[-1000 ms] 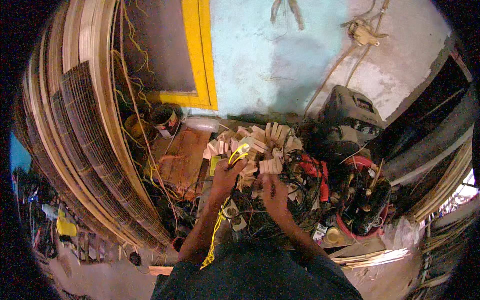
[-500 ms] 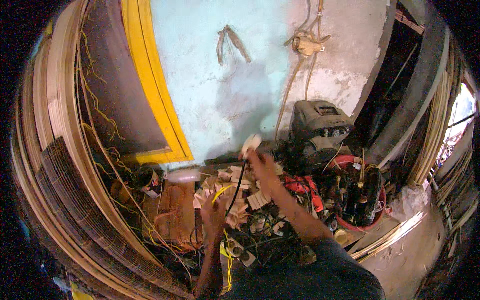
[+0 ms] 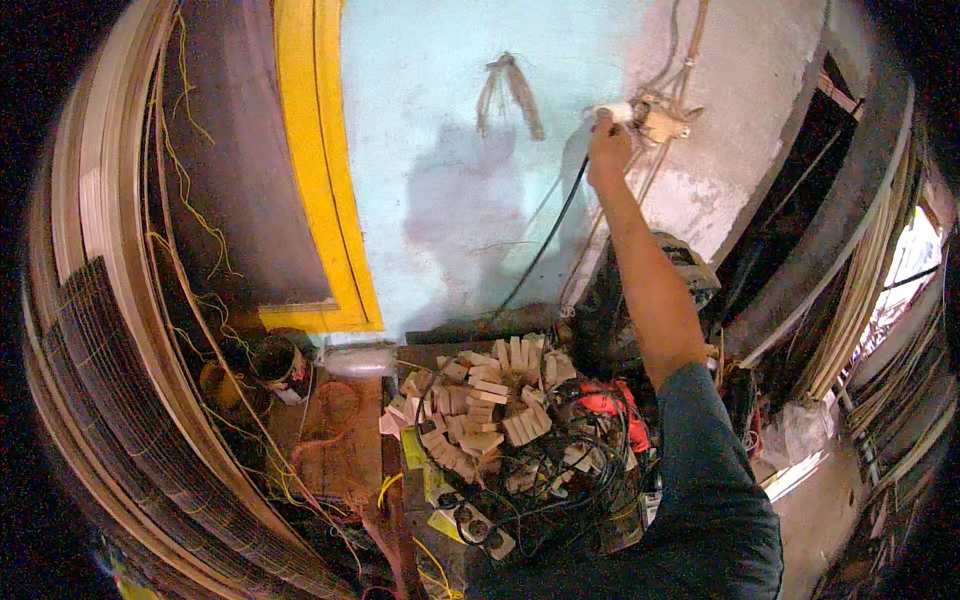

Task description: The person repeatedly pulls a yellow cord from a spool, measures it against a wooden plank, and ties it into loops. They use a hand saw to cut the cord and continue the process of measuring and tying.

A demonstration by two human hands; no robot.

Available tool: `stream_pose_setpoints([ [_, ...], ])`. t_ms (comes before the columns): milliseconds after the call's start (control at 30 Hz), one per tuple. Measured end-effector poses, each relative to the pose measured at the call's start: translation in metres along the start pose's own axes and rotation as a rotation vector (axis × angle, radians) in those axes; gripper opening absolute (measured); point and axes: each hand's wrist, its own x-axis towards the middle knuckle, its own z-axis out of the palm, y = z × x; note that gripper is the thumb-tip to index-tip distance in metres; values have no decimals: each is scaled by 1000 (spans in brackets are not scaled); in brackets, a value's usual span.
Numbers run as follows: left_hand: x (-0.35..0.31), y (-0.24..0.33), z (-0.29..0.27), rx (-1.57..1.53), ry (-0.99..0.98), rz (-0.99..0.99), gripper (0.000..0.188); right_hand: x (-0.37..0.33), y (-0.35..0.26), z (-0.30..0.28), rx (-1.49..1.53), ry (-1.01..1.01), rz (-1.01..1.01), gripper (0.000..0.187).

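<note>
My right hand (image 3: 608, 158) is raised to the wall, its fingers closed round a white plug (image 3: 614, 112). The plug is up against the left side of a yellowish socket box (image 3: 664, 122); whether its pins are in cannot be made out. From it a black cable (image 3: 548, 240) runs down toward the bench. Low in the picture, my left hand (image 3: 378, 522) is dim and partly blurred, with a yellow cord (image 3: 390, 487) looping out of its grip. Right of that hand lies a heap of small wooden blocks (image 3: 490, 395).
A yellow frame (image 3: 320, 170) edges the wall at left. Long wooden strips and a rolled dark mat (image 3: 110, 340) stand at far left. A dusty dark machine (image 3: 690, 270) sits behind my right arm. Red cloth (image 3: 605, 400) and tangled cables lie beside the blocks.
My right hand has risen from above the blocks to the wall box, carrying the white plug and its cable. My left hand has dropped lower and leftward with the yellow cord.
</note>
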Motion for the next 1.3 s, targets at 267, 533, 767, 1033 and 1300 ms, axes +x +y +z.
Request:
stream_pose_setpoints([
  [267, 6, 1, 0, -173, -233, -361, 25, 32, 23, 2, 87, -5, 29, 29],
  [533, 21, -8, 9, -155, -259, -368, 25, 17, -24, -5, 460, -20, 310, 22],
  [767, 20, -28, 5, -73, -205, -133, 23, 39, -16, 0, 439, 92, 398, 19],
  [1033, 4, -4, -32, -48, -57, -141, 23, 20, -44, -4, 535, 45, 447, 31],
  [1300, -25, -71, -75, 142, -66, -259, 26, 36, 16, -46, 233, -213, 240, 37],
])
